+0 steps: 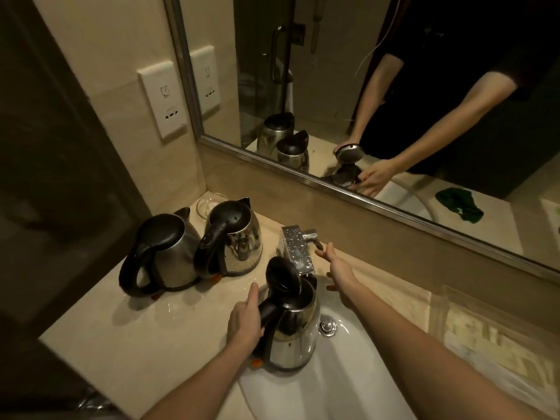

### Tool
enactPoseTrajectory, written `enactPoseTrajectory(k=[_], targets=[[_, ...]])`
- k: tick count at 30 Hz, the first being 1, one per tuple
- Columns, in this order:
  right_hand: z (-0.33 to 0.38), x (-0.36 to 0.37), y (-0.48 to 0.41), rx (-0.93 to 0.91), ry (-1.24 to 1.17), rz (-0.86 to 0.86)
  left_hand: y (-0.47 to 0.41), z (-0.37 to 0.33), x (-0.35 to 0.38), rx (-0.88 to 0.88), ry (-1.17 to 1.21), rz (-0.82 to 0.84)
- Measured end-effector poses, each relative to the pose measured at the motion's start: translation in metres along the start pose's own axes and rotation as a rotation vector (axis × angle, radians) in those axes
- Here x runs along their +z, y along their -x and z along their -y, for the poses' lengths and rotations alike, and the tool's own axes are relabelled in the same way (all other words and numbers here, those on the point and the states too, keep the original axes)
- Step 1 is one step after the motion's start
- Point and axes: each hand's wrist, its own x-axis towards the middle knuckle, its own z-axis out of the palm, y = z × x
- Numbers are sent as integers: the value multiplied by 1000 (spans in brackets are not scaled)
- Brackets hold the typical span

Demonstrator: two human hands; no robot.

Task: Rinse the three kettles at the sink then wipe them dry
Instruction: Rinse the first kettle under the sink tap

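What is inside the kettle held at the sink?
Only a dark inner wall shows in the kettle. Its raised lid covers part of the mouth, so any water inside cannot be seen.

— What sort of place is this?

— A bathroom, at the vanity. A white washbasin with a chrome drain plug sits sunk in a beige stone counter, and a chrome faucet stands at its back edge.

— And the walls?

— Pale tile. A metal-framed mirror runs above the counter and reflects a glass door with a long bar handle, seemingly a shower's. A white socket plate is fixed just beside the mirror's frame.
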Motion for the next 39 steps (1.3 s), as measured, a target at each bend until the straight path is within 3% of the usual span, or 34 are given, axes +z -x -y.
enactPoseTrajectory(k=[39], targets=[[-25,-8,-35,1,-66,59,-22,-16,19,-11,102,10]])
